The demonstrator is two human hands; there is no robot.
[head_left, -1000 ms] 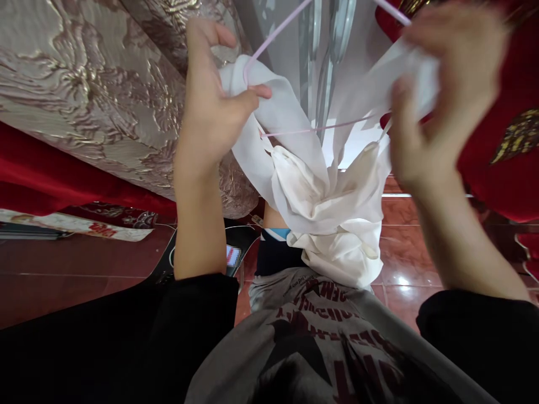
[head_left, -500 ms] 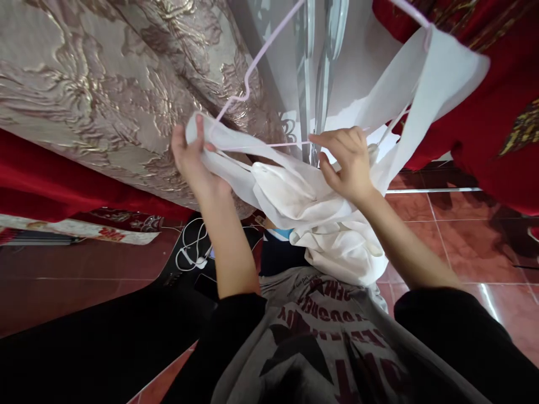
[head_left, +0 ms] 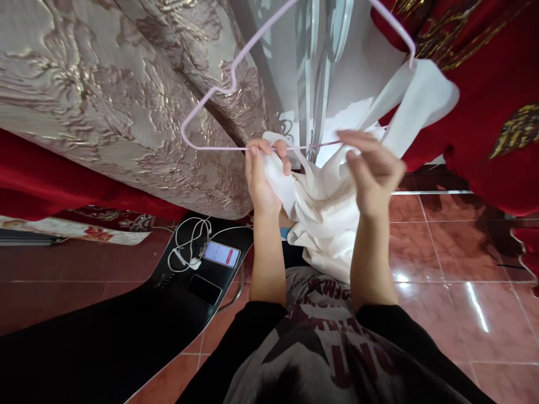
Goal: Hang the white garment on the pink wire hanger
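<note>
A pale pink clothes hanger point(head_left: 233, 73) hangs before me, its thin bottom bar running level across the view. My left hand point(head_left: 265, 174) is closed on a loop of white garment point(head_left: 280, 175), with its fingers up at the bar. The rest of the cloth drops in folds toward my lap. On the right, another white band is still looped over the hanger's shoulder. My right hand point(head_left: 376, 171) is at the bar's right part, thumb and forefinger apart and slightly blurred. Part of the bar is hidden behind it.
Shiny pink-beige brocade cloth point(head_left: 138, 95) hangs on the left, and red cloth with gold pattern point(head_left: 475, 106) on the right. Grey metal posts point(head_left: 322, 84) stand behind the hanger. A black seat point(head_left: 138, 320) at lower left carries a lit phone point(head_left: 222, 254), a dark phone point(head_left: 204, 289) and white cables point(head_left: 181, 255).
My left hand has moved right along the bar, bringing the white band off the hanger's left end, now bare. My right hand has shifted right. The lit phone has come into fuller view.
</note>
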